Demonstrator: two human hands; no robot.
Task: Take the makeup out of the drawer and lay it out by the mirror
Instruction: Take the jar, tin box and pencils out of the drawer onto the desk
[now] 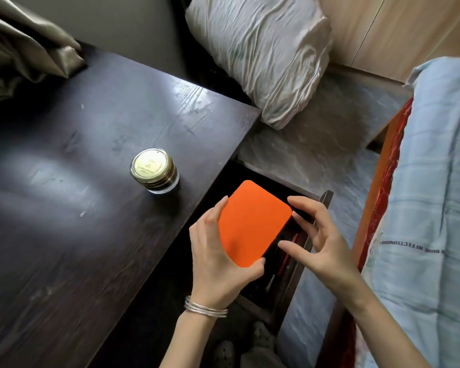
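Both hands: left (218, 256) grips orange case (252, 224) over open drawer (322, 208); right (319, 240) spread, touching its corner.

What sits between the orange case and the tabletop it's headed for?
Nothing visible. The left hand holds the orange case over the open drawer; the tabletop beside it holds only a jar, farther back.

The left hand (218, 258) grips an orange case (252, 221) above the open drawer (298, 261); the right hand (322, 243) hovers beside it, fingers spread.
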